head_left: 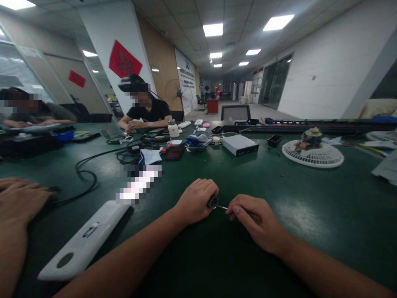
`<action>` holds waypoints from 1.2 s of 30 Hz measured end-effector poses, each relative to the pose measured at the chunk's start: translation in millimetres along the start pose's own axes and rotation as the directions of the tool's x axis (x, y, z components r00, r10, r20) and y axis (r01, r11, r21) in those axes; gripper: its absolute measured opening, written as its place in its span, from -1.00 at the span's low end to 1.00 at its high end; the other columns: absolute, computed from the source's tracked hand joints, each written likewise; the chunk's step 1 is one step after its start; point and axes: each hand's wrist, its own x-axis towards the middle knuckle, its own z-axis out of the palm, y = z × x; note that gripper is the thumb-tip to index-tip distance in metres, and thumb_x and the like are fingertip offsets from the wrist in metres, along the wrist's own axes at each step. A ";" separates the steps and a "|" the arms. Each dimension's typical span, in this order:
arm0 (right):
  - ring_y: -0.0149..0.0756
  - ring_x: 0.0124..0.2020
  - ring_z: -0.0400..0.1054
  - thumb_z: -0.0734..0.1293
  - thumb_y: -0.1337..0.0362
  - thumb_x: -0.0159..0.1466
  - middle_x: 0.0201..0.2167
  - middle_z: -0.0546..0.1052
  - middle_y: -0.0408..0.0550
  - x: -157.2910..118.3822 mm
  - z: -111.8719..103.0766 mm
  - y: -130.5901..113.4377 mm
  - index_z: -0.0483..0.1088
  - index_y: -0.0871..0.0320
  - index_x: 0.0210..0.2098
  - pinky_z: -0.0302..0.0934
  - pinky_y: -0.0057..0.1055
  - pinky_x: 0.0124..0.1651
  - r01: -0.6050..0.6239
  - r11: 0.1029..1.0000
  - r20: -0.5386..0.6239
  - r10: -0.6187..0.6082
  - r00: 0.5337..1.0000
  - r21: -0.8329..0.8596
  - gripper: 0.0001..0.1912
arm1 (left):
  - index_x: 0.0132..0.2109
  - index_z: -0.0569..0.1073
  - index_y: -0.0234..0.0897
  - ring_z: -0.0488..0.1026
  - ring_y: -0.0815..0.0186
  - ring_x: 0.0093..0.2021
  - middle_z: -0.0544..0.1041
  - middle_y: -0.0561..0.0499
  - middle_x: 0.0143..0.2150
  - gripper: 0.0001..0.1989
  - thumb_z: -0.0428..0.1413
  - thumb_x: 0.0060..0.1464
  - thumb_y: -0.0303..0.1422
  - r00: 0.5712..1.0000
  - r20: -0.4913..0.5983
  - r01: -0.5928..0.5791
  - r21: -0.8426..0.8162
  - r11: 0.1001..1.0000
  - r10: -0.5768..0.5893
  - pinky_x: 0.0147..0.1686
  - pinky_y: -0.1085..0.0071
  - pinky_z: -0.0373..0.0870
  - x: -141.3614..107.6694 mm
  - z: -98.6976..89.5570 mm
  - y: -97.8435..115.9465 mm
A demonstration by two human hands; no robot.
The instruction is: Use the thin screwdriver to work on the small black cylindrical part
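Note:
My left hand is closed around a small dark cylindrical part, whose round open end faces right. Most of that part is hidden inside the fist. My right hand grips a screwdriver by its handle, mostly covered by the fingers. Its thin metal shaft points left, and the tip meets the open end of the part; how deep it goes in cannot be made out. Both hands are low over the dark green table, close together near the middle.
Left of my forearm lies a long white device marked 12. Another person's hand rests at the left edge by a black cable. Farther back are a grey drive box, a white fan grille and a cream bottle. Two people sit opposite.

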 end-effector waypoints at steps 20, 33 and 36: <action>-0.35 -0.42 0.39 0.17 0.23 0.44 -0.45 0.49 -0.12 -0.8 0.5 1.5 0.47 0.17 -0.30 0.20 -0.40 -0.32 -0.060 0.998 -0.066 0.058 0.996 -0.031 -0.70 | -0.25 0.27 -0.24 0.27 0.27 -0.29 0.40 0.00 -0.26 -0.88 0.06 0.04 -0.49 1.000 0.001 -0.009 0.001 1.000 0.009 -0.30 0.34 0.16 0.2 1.2 -1.0; -0.35 -0.40 0.39 0.20 0.22 0.42 -0.42 0.51 -0.12 -0.7 0.6 -0.6 0.48 0.15 -0.28 0.18 -0.43 -0.36 -0.055 0.998 -0.015 0.054 0.998 -0.014 -0.74 | -0.26 0.27 -0.24 0.26 0.28 -0.29 0.38 0.02 -0.27 -0.89 0.06 0.06 -0.49 1.000 0.000 -0.005 -0.012 1.000 0.005 -0.29 0.35 0.15 -0.3 1.8 -1.3; -0.36 -0.42 0.38 0.21 0.23 0.41 -0.44 0.50 -0.12 -0.5 0.8 -0.6 0.48 0.16 -0.32 0.19 -0.43 -0.35 -0.037 0.999 0.047 0.038 0.998 -0.010 -0.73 | -0.25 0.28 -0.24 0.26 0.28 -0.29 0.38 0.02 -0.26 -0.90 0.05 0.06 -0.48 1.000 0.003 -0.012 -0.009 1.000 0.012 -0.29 0.35 0.16 -0.5 2.6 -1.7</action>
